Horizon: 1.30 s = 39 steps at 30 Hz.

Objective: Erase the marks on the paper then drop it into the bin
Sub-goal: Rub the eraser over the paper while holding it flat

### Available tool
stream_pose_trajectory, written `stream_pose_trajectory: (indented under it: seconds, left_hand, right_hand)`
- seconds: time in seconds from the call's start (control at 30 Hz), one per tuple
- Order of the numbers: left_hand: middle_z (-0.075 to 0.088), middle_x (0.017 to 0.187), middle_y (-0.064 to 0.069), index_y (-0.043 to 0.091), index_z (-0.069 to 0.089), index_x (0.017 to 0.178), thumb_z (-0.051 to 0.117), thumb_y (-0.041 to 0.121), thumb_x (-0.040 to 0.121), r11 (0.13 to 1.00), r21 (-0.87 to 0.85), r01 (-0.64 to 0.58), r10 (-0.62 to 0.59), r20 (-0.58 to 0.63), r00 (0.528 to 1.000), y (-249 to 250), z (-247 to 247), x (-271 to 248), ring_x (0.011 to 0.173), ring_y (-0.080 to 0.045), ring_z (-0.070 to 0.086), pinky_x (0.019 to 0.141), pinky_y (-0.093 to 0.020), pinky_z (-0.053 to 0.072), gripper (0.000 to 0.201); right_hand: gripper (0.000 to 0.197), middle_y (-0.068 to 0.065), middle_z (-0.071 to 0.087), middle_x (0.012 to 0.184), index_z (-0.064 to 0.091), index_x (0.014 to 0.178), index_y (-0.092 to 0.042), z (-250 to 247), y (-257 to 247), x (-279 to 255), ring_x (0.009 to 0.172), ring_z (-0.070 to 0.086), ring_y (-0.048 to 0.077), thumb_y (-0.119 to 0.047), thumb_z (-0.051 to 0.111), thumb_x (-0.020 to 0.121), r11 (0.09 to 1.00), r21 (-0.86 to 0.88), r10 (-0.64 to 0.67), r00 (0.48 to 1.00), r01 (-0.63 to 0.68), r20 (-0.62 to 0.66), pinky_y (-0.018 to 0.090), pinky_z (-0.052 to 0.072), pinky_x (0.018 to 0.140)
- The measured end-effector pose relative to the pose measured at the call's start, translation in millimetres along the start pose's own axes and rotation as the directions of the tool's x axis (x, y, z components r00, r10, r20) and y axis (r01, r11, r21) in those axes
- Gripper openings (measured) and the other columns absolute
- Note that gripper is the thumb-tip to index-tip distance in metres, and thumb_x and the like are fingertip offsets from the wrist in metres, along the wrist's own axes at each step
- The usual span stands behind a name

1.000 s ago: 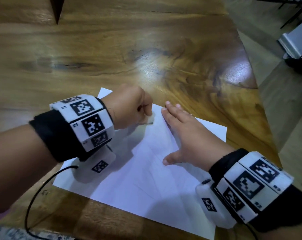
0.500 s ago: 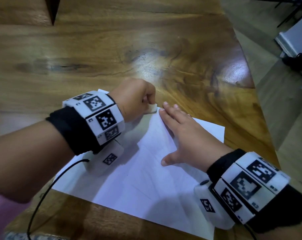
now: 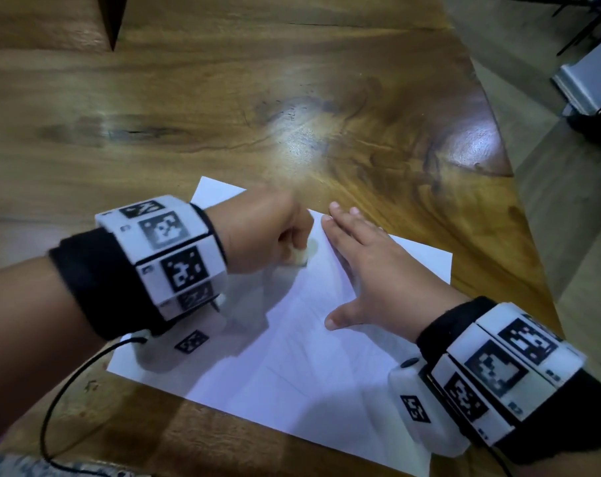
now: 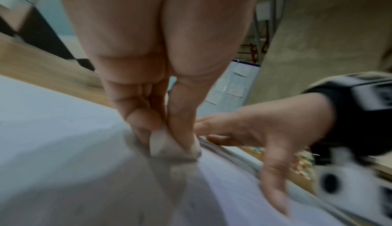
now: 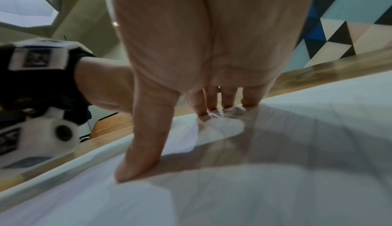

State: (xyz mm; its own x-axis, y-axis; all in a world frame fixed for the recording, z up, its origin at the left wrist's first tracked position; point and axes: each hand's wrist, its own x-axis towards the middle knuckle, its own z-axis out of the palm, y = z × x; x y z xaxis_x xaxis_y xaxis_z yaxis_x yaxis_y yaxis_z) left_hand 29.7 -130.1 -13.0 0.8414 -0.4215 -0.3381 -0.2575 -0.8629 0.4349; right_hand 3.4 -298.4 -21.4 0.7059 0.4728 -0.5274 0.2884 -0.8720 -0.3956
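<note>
A white sheet of paper [image 3: 292, 366] lies flat on the wooden table [image 3: 223, 98], with faint lines on it. My left hand [image 3: 275, 235] pinches a small white eraser [image 3: 304, 257] and presses it on the paper near the far edge. In the left wrist view the eraser [image 4: 163, 143] sits between thumb and fingertips of my left hand [image 4: 167, 95], touching the paper [image 4: 63, 137]. My right hand [image 3: 371, 270] lies flat on the sheet just right of the eraser, fingers straight, thumb spread. In the right wrist view my right hand [image 5: 191, 87] presses the paper [image 5: 275, 162]. No bin is in view.
The table's right edge [image 3: 505, 160] drops to a tiled floor [image 3: 574, 235]. A black cable [image 3: 61, 401] runs from my left wristband over the near table edge. A dark wedge-shaped thing [image 3: 111, 15] sits at the far left of the table.
My left hand went away from me with the eraser, then came back toward me along the paper. My right hand has stayed flat in the same spot.
</note>
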Motion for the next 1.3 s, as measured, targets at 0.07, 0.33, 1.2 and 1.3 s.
stream_pose_trajectory:
  seconds: [0.07,0.33,1.2,1.3]
  left_hand:
    - [0.057,0.065,0.009,0.022,0.068,0.081,0.068,0.019,0.074,1.000,0.012,0.022,-0.023,0.112,0.993,-4,-1,-9,0.059,-0.007,0.047,0.053,-0.007,0.030,0.007]
    - [0.063,0.069,-0.002,0.015,0.069,0.084,0.065,0.008,0.074,0.978,-0.126,0.165,-0.190,-0.220,0.957,-14,-11,10,0.064,-0.017,0.052,0.055,-0.020,0.036,0.013]
    - [0.064,0.067,0.002,0.020,0.068,0.081,0.066,0.012,0.075,0.986,-0.112,0.127,-0.145,-0.174,0.974,-9,-5,7,0.070,-0.017,0.059,0.064,-0.016,0.045,0.010]
    - [0.058,0.063,0.007,0.018,0.068,0.081,0.065,0.015,0.076,0.995,-0.078,0.058,-0.066,-0.101,0.993,0,7,-3,0.059,-0.013,0.048,0.050,-0.006,0.030,0.007]
  right_hand:
    - [0.122,-0.013,-0.023,0.153,-0.008,0.147,-0.022,1,1,0,0.142,-0.019,0.006,-0.039,0.080,0.064,1.000,0.002,-0.007,1.000,0.007,-0.007,0.023,-0.002,0.117]
    - [0.124,-0.013,-0.024,0.153,-0.009,0.147,-0.022,4,2,2,0.141,-0.021,0.006,-0.043,0.080,0.063,1.000,-0.022,-0.006,1.000,0.005,-0.012,0.026,-0.004,0.118]
    - [0.124,-0.013,-0.023,0.154,-0.008,0.147,-0.021,4,1,0,0.142,-0.020,0.007,-0.042,0.080,0.063,1.000,-0.017,-0.007,1.000,0.006,-0.017,0.025,-0.005,0.117]
    - [0.124,-0.012,-0.022,0.154,-0.007,0.148,-0.021,4,1,0,0.142,-0.019,0.008,-0.041,0.081,0.062,1.000,-0.010,-0.010,1.000,0.010,-0.022,0.024,-0.007,0.116]
